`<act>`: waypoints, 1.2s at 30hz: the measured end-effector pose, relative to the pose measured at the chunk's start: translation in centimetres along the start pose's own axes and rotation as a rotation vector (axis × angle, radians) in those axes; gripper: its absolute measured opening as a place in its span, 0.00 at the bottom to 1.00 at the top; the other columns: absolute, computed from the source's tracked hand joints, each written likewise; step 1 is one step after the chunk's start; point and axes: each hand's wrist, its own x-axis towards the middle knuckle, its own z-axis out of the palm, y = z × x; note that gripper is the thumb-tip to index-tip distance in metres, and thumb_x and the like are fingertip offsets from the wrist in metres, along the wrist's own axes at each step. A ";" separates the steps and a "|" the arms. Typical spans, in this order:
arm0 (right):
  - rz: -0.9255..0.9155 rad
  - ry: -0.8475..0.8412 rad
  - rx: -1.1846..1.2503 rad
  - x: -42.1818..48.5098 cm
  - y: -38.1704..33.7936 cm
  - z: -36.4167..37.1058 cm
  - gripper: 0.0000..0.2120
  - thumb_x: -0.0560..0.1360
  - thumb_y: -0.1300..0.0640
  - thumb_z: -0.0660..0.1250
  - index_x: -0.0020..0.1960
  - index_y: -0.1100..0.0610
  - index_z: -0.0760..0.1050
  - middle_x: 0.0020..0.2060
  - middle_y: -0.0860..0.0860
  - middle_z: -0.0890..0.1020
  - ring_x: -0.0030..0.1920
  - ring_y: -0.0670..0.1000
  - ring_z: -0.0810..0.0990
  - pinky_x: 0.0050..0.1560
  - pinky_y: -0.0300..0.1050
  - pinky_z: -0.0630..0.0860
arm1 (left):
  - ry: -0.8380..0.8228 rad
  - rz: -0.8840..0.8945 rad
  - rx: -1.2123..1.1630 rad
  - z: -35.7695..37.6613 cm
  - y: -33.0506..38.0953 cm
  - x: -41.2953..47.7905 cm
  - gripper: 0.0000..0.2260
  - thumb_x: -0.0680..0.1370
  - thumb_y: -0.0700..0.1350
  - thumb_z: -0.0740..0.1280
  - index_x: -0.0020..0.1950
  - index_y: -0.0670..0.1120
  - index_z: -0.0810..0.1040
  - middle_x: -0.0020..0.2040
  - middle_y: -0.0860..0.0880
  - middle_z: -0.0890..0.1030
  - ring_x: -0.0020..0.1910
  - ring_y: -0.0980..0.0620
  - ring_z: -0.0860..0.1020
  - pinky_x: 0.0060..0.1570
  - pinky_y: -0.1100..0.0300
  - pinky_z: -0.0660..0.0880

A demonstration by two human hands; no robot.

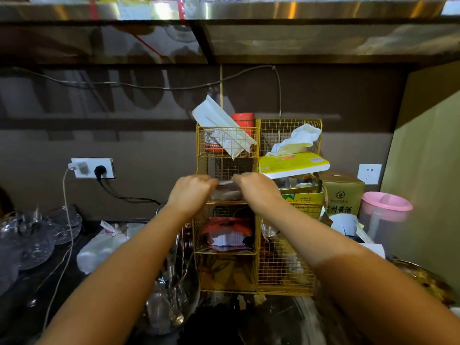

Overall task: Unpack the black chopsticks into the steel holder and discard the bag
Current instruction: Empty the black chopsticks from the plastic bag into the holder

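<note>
My left hand (191, 192) and my right hand (256, 189) are raised side by side in front of a yellow wire rack (286, 275). Both are closed on the top edge of a small clear plastic bag (226, 192) stretched between them. Something dark shows through the bag, blurred, so I cannot tell whether it is the black chopsticks. A round shiny container (171, 302) holding several metal spoons stands below my left forearm. I cannot tell whether it is the steel holder.
The rack holds white packets (224, 128) and a yellow tissue box (293, 165). To the right are a cardboard box (341, 192) and a pink-lidded jug (385, 207). Glass dishes (37, 235), a wall socket (92, 168) and hanging cables are on the left. A steel shelf (224, 11) runs overhead.
</note>
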 end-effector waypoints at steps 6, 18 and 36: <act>-0.015 0.145 0.020 -0.7 -1.8 -4.5 0.09 0.70 0.70 0.59 0.50 0.63 0.71 0.47 0.62 0.79 0.50 0.63 0.78 0.39 0.50 0.66 | 0.120 -0.020 0.014 -5.8 -0.2 -0.8 0.13 0.71 0.35 0.61 0.54 0.43 0.76 0.51 0.42 0.81 0.51 0.40 0.77 0.44 0.48 0.74; -0.171 0.235 0.361 -4.5 -9.2 -8.4 0.12 0.74 0.65 0.60 0.55 0.57 0.76 0.49 0.61 0.81 0.52 0.62 0.78 0.51 0.57 0.76 | 0.427 -0.126 0.009 -13.4 -0.5 -7.8 0.07 0.69 0.32 0.60 0.39 0.32 0.77 0.39 0.33 0.79 0.39 0.36 0.76 0.39 0.45 0.73; -0.091 -0.430 0.747 -17.9 -18.4 3.2 0.07 0.74 0.61 0.63 0.42 0.63 0.78 0.34 0.60 0.84 0.25 0.42 0.74 0.26 0.24 0.69 | -0.117 -0.539 -0.302 -4.8 4.2 -27.1 0.08 0.70 0.38 0.61 0.41 0.40 0.79 0.54 0.41 0.78 0.57 0.40 0.71 0.55 0.49 0.66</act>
